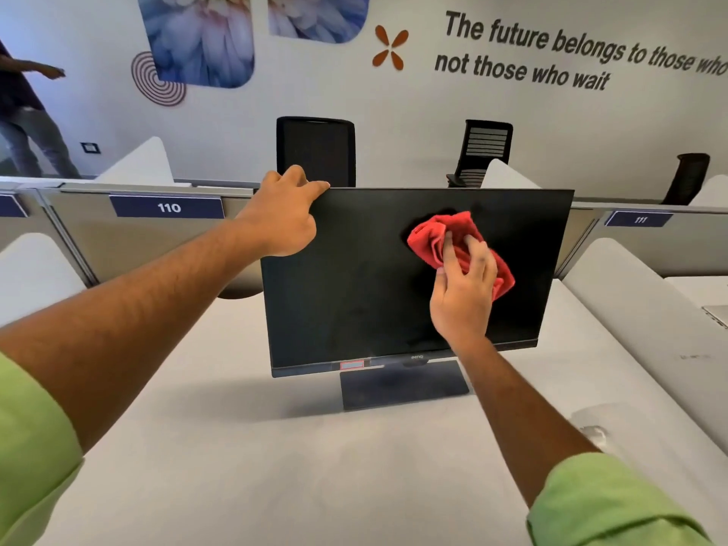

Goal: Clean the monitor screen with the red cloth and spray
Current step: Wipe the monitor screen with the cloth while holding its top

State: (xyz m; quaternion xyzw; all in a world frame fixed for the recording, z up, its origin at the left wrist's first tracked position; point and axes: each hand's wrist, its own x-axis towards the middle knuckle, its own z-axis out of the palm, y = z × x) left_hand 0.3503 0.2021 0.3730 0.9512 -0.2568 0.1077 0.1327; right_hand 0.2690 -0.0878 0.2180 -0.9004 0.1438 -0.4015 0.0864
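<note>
Wiping step: right hand (pixel 463 287) presses the bunched red cloth (pixel 459 246) flat against the monitor (pixel 354 293) screen, upper right of centre. Fingers lie spread over the cloth, pushing it on the glass more than pinching it; thumb side is hard to read. Left hand (pixel 285 212) braces the top-left corner, fingers curled over the top edge, thumb along the front. Monitor stands on its base (pixel 402 386) on the white desk (pixel 275 466). Risks, as I judge them: the panel tips back or skates on the base if the wipe pressure beats the left-hand brace; the single-corner hold gives little against twist when the cloth works the far right edge. The wadded cloth touches over a small patch, so streaks or missed bands look likely, mainly the lower left and bottom strip, which look hazy. Pressing hard through a lump could stress the panel. Left thumb on the front may leave a print where it sits. Hard to make out: the spray bottle, no clear sight of it; a pale blurred object (pixel 593 431) sits on the desk by the right forearm, cannot tell what it is. Whether the screen is wet is not readable. Left fingertips behind the top edge are hidden. Base rear and stand neck are blocked by the panel.
</note>
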